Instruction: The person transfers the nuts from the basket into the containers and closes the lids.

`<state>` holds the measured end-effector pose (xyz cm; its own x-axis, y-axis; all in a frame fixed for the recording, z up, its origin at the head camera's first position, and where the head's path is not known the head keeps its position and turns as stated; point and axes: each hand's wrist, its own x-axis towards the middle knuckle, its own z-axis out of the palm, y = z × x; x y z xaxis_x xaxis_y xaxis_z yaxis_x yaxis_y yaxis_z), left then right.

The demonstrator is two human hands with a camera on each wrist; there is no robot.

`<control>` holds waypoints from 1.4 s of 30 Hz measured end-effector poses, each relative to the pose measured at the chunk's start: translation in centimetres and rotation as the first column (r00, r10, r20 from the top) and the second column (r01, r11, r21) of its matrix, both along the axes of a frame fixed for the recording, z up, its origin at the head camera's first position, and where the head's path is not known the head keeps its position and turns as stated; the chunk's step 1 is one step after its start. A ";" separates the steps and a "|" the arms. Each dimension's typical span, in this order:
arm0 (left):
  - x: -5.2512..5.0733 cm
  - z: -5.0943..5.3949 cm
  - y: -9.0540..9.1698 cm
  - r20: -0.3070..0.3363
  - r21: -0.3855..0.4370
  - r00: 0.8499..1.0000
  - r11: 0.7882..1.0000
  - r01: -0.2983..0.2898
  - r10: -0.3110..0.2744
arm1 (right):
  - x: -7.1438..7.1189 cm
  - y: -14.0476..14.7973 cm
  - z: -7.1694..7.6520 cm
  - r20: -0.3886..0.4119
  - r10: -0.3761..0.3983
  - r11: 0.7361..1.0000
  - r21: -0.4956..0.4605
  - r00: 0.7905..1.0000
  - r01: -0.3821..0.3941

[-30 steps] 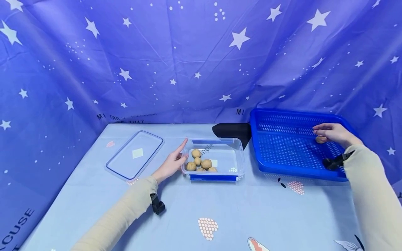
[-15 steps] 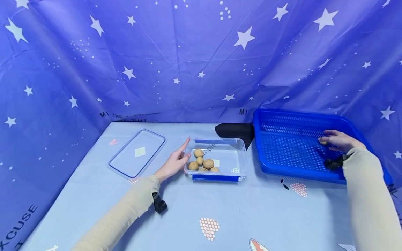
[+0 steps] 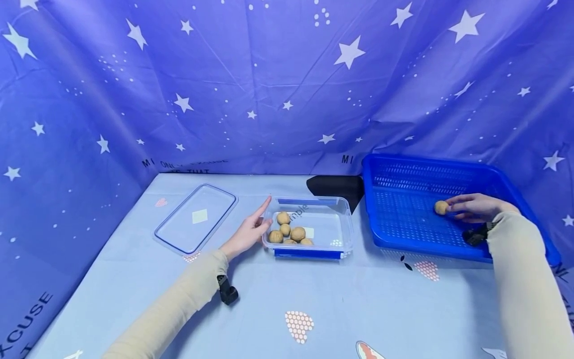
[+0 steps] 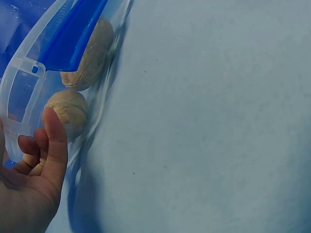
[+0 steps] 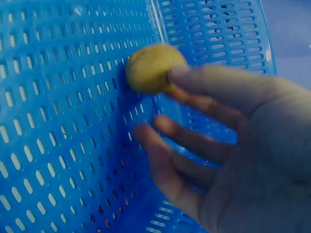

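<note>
Hands, two, bare, each in a pale sleeve: the right hand (image 3: pixel 479 206) pinches one walnut (image 3: pixel 441 207) between thumb and fingertip, remaining fingers curved and apart beneath; the left hand (image 3: pixel 246 234) lies against the left end of a clear container, index finger straight and other fingers partly hidden by the wall. Held walnut: round, tan, within a blue perforated basket (image 3: pixel 417 244), above or on its slotted floor; contact with the floor cannot be made out. Basket: rectangular, shallow, at the right side of the bench (image 3: pixel 251 319), well apart from the container. Container (image 3: pixel 325 230): transparent, rectangular, uncovered, blue clips on both long sides, at the middle of the bench. Contents: walnuts (image 3: pixel 298 234), six visible, gathered toward the left end. Lid (image 3: pixel 184 227): clear, blue-edged, lying flat and slanted left of the container, pale square label on it. Flat black shape (image 3: pixel 334 192): between container and basket, toward the back. Bench covering: light blue cloth, printed hearts. Backdrop (image 3: pixel 251 89): purple-blue hanging cloth, white stars and dots, behind and at both sides. Wrist fittings: black, one on each sleeve.
</note>
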<state>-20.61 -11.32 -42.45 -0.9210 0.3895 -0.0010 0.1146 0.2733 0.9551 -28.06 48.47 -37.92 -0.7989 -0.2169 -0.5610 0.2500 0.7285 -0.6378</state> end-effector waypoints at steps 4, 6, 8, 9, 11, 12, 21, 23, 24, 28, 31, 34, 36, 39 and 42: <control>0.5 0.8 0.1 -0.007 -0.005 1.000 1.000 0.007 -0.007 | -0.2 -1.0 0.2 0.042 0.007 0.998 -0.061 0.999 -0.005; 0.5 0.9 0.1 -0.004 -0.001 1.000 1.000 0.003 -0.003 | -0.4 -1.6 0.3 0.066 0.014 0.996 -0.092 0.998 -0.008; 0.5 0.9 0.1 0.003 -0.003 1.000 1.000 -0.005 0.005 | -0.5 -2.1 0.3 0.083 0.033 0.994 -0.105 0.996 -0.024; 0.5 0.9 0.1 0.005 -0.001 1.000 1.000 -0.008 0.008 | -0.6 -2.4 0.3 0.085 0.051 0.993 -0.112 0.995 -0.042; 0.5 0.9 0.1 0.006 0.000 1.000 1.000 -0.013 0.013 | -0.7 -2.9 0.4 0.085 0.082 0.990 -0.120 0.993 -0.071; 0.5 0.9 0.1 0.007 0.002 1.000 1.000 -0.014 0.014 | -0.7 -3.1 0.4 0.079 0.097 0.989 -0.121 0.992 -0.087; 0.5 1.0 0.2 0.003 0.003 1.000 1.000 -0.011 0.011 | -1.0 -4.7 0.5 0.181 0.149 0.966 -0.235 0.972 -0.105; 0.5 1.0 0.2 -0.002 0.001 1.000 1.000 -0.012 0.012 | -1.2 -4.8 0.3 0.201 0.160 0.961 -0.253 0.966 -0.106; 0.5 1.0 0.2 -0.003 0.000 1.000 1.000 -0.014 0.014 | -1.2 -4.9 0.2 0.206 0.169 0.957 -0.266 0.964 -0.111; 0.5 1.0 0.2 -0.006 -0.002 1.000 1.000 -0.010 0.010 | -1.5 -5.0 0.1 0.209 0.193 0.938 -0.325 0.959 -0.118; 0.5 1.0 0.2 -0.012 -0.002 1.000 1.000 -0.006 0.006 | -1.4 -4.9 0.1 0.181 0.185 0.924 -0.368 0.966 -0.108; 0.5 0.9 0.3 -0.021 -0.005 1.000 1.000 -0.006 0.006 | -1.3 -4.7 0.4 0.108 0.180 0.919 -0.374 0.978 -0.128; 0.5 0.9 0.3 -0.028 -0.007 1.000 1.000 -0.008 0.008 | -1.1 -4.8 0.7 0.062 0.176 0.919 -0.368 0.982 -0.141; 0.5 0.7 0.3 -0.028 -0.003 1.000 1.000 -0.011 0.011 | -0.9 -5.2 1.1 0.005 0.179 0.922 -0.349 0.984 -0.166; 0.5 0.7 0.3 -0.033 -0.005 0.999 1.000 -0.017 0.017 | -0.6 -6.0 1.6 -0.026 0.159 0.933 -0.323 0.987 -0.159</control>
<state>-20.12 -11.04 -41.72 -0.9272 0.3736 0.0276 0.1413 0.2805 0.9494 -28.67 42.47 -36.28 -0.7390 -0.5105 -0.4397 0.1484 0.5133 -0.8453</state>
